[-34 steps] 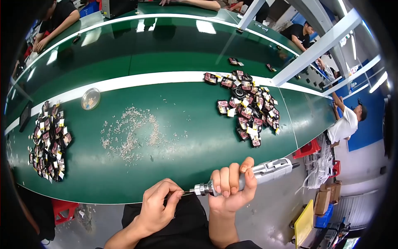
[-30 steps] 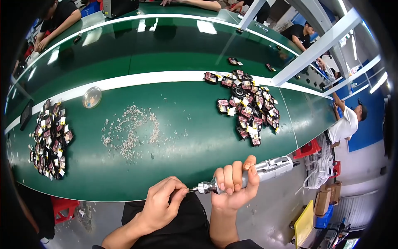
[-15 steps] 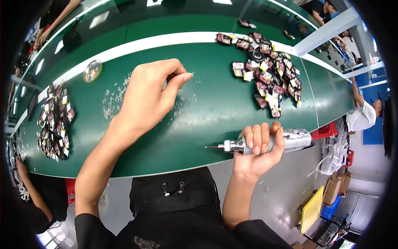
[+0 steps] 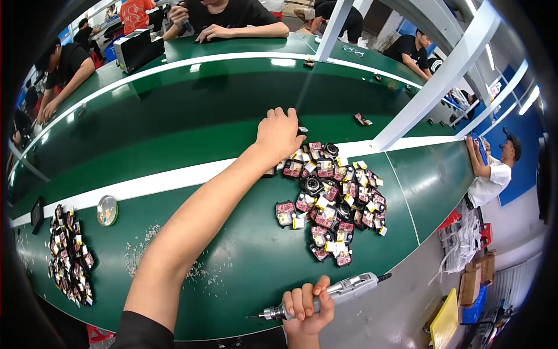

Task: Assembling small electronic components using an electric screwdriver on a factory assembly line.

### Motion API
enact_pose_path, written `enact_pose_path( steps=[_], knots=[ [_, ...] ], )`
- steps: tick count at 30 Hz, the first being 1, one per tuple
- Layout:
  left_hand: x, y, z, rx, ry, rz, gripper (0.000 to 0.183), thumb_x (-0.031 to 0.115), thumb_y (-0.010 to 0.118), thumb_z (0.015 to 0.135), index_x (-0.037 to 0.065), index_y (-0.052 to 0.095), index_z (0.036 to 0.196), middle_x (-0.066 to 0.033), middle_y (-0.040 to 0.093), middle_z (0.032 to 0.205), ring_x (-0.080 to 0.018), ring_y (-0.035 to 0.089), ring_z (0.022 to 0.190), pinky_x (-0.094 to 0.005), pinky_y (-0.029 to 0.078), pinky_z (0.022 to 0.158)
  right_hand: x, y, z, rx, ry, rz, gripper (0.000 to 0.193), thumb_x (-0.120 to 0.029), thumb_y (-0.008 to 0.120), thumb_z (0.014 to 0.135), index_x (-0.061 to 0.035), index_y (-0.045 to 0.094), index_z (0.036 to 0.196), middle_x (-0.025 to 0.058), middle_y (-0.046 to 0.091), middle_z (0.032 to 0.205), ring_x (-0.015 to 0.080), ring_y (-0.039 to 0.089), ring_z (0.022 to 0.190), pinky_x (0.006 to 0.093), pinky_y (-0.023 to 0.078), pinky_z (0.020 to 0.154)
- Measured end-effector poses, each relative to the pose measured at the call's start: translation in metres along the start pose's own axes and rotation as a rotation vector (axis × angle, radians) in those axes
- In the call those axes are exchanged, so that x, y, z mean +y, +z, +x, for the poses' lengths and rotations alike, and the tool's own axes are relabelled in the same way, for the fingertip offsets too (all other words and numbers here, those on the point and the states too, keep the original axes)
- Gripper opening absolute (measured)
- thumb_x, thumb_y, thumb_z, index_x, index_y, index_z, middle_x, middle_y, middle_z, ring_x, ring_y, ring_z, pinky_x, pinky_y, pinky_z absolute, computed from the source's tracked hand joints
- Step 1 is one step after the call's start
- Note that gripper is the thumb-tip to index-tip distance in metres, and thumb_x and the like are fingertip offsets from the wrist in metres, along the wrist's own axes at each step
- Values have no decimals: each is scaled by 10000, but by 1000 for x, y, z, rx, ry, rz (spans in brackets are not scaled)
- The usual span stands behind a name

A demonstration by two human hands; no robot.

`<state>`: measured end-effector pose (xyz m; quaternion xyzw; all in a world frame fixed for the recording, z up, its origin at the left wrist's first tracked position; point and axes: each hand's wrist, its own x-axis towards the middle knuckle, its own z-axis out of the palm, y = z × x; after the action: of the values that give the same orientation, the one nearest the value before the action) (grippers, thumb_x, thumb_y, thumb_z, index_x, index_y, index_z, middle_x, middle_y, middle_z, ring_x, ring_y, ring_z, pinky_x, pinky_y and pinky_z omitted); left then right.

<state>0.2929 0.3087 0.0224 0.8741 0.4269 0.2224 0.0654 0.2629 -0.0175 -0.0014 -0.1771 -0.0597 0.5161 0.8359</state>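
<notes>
My left hand [image 4: 279,135] reaches out over the far white edge strip, its back toward me. The fingers bend down and away, so their tips are mostly hidden; a small pale-and-dark piece [image 4: 302,129] shows between forefinger and thumb, too little of it to name. Just beside that hand lies a heap of small round-faced black devices [image 4: 325,218] with pinkish-red backs and white and yellow tags. Low in front of me, my right hand [image 4: 308,307] wraps around a silver-grey electric screwdriver [image 4: 354,286]. Its thin bit points left over the near bench edge.
Another pile of devices [image 4: 68,256] lies at far left, near a round clear dish [image 4: 107,210] and a black block [image 4: 37,215]. Tiny pale screws [image 4: 200,273] are scattered beneath my left arm. A white post [image 4: 430,87] rises at right. Other people sit across the belt.
My left hand has gone from above the bench middle to the far edge, beside the right heap. My view has tilted up. The screwdriver stays in my right hand.
</notes>
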Motion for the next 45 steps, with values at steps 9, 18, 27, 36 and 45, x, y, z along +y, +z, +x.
enact_pose_path(
  steps=[9,18,27,36,45],
  knots=[
    [-34,6,1,4,225,23,335,30,529,811,-60,541,1134,-193,576,1033,-335,537,990,-397,452,899,4,3,-3,-41,24,17,125,-199,444,932,-93,427,866,-15,367,510,103,397,420,287,388,497],
    [5,-93,-184,-108,571,-216,433,-65,535,747,-78,512,1179,-205,534,1181,-366,519,1076,-403,448,928,-8,-4,-3,-111,13,71,129,-198,458,941,-83,448,883,-26,366,503,80,376,406,254,372,477],
    [17,-110,-317,-218,536,-278,496,-16,606,631,-98,545,1117,-216,542,1190,-350,558,1052,-392,517,831,-10,-5,-51,-114,104,3,134,-207,443,933,-90,427,871,-26,355,487,95,355,391,270,380,460],
    [20,-100,-314,-30,677,-184,318,2,644,608,-115,610,902,-200,617,991,-293,618,861,-335,542,582,21,3,-71,-104,204,-82,83,-158,429,925,-84,448,893,-3,370,500,113,367,396,283,380,463],
    [29,-107,-327,-40,694,-101,391,16,612,571,-135,606,932,-233,613,1008,-323,627,881,-339,555,650,30,3,-76,12,120,-242,55,-121,414,917,-67,424,916,24,389,526,134,391,407,292,390,442]
  ],
)
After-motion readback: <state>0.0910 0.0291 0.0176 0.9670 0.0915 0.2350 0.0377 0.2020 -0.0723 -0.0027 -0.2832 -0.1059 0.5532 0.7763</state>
